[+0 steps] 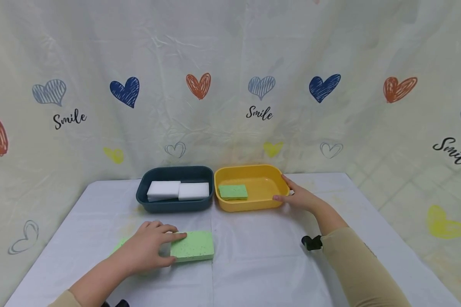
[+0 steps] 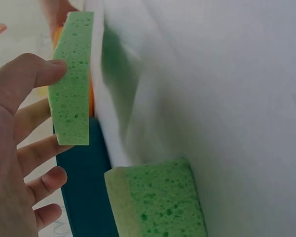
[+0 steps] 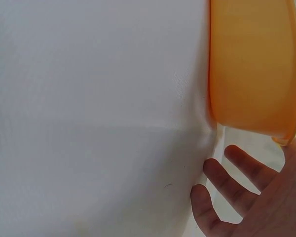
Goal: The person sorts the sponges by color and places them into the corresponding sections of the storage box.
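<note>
My left hand (image 1: pixel 147 249) pinches a green sponge (image 1: pixel 193 246) by its left end, thumb on the near edge and a finger on top. In the left wrist view this sponge (image 2: pixel 74 84) stands off the white cloth, with a shadow beside it. A second green sponge (image 2: pixel 158 202) lies below it there; in the head view my left hand and forearm mostly cover it. My right hand (image 1: pixel 301 197) grips the right end of a yellow bin (image 1: pixel 249 206), thumb at the near rim. A green sponge (image 1: pixel 233 192) lies in that bin's left part.
A dark teal bin (image 1: pixel 173 207) stands left of the yellow one, with two white sponges (image 1: pixel 163 189) side by side in it. Both bins sit near the far edge of the cloth-covered table (image 1: pixel 261 256). Behind it hangs a curtain (image 1: pixel 223 123) printed with hearts.
</note>
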### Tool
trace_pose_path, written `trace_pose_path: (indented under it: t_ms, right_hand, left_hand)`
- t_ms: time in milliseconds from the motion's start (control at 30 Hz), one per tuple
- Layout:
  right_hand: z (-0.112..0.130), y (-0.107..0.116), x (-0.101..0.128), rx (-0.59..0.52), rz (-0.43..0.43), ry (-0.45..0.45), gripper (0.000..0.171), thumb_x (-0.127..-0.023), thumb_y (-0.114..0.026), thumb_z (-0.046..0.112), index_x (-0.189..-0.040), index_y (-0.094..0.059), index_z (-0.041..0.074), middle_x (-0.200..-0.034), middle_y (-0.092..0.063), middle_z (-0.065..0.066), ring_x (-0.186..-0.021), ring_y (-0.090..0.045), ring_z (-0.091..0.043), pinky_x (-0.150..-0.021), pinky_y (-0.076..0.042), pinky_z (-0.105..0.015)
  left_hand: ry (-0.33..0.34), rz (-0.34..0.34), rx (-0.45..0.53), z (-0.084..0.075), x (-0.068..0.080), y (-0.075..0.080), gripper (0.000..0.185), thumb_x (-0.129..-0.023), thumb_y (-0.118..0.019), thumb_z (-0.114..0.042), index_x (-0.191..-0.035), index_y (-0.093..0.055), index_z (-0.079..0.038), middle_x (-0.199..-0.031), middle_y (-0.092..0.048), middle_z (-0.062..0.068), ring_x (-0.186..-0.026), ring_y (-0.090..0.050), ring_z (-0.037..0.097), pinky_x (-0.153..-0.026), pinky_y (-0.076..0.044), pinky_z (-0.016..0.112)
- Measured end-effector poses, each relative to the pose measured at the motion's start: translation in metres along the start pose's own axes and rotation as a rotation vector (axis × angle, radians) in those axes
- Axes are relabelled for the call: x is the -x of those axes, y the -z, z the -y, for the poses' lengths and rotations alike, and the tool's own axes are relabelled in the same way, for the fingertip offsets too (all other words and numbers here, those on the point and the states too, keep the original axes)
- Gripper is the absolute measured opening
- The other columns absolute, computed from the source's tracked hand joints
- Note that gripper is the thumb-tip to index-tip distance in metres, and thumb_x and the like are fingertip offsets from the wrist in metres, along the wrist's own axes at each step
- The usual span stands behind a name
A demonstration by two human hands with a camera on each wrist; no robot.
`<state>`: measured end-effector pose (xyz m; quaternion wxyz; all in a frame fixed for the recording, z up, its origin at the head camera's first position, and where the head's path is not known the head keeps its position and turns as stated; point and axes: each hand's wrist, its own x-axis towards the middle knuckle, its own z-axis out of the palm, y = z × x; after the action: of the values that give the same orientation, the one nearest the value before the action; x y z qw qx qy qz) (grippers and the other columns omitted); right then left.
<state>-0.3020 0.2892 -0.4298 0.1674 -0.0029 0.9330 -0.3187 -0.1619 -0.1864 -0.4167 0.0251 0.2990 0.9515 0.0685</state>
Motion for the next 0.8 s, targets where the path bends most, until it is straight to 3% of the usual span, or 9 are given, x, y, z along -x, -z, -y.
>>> trace_pose_path:
  t_ms: [167,333,633,800]
  right_hand:
    - [0.0,0.0,0.002,0.004,-0.007,-0.004,0.109,-0.082,-0.066,0.068,-0.16,0.002,0.033,-0.163,-0.015,-0.02,-0.142,-0.021,-0.051,-0.107,-0.022,-0.072]
    - [0.001,0.0,0.002,-0.003,-0.011,-0.008,0.109,-0.082,-0.066,0.068,-0.16,0.001,0.033,-0.163,-0.014,-0.02,-0.143,-0.019,-0.05,-0.108,-0.02,-0.072]
    - [0.004,0.0,0.002,-0.019,-0.008,-0.017,0.111,-0.081,-0.068,0.068,-0.16,0.001,0.033,-0.164,-0.012,-0.019,-0.143,-0.019,-0.05,-0.108,-0.02,-0.072]
    - [0.003,-0.001,0.001,-0.016,-0.007,-0.02,0.111,-0.08,-0.068,0.069,-0.16,0.001,0.034,-0.165,-0.011,-0.018,-0.143,-0.019,-0.05,-0.108,-0.021,-0.072]
  left_hand:
    - [0.013,-0.068,0.003,-0.001,-0.006,0.005,0.056,-0.081,-0.077,-0.048,-0.134,-0.063,-0.038,-0.125,-0.062,-0.007,-0.106,-0.049,0.017,-0.091,-0.038,0.046]
    - [0.056,-0.115,0.012,-0.006,-0.021,0.011,0.058,-0.082,-0.076,-0.051,-0.137,-0.06,-0.041,-0.129,-0.061,-0.008,-0.105,-0.048,0.015,-0.09,-0.038,0.042]
    - [0.107,-0.189,0.104,-0.023,-0.065,0.022,0.059,-0.084,-0.074,-0.052,-0.139,-0.057,-0.042,-0.136,-0.058,-0.005,-0.115,-0.049,0.024,-0.095,-0.038,0.045]
    - [0.142,-0.181,0.169,-0.035,-0.096,0.03,0.058,-0.086,-0.072,-0.053,-0.14,-0.055,-0.043,-0.14,-0.055,-0.005,-0.123,-0.047,0.027,-0.103,-0.038,0.049]
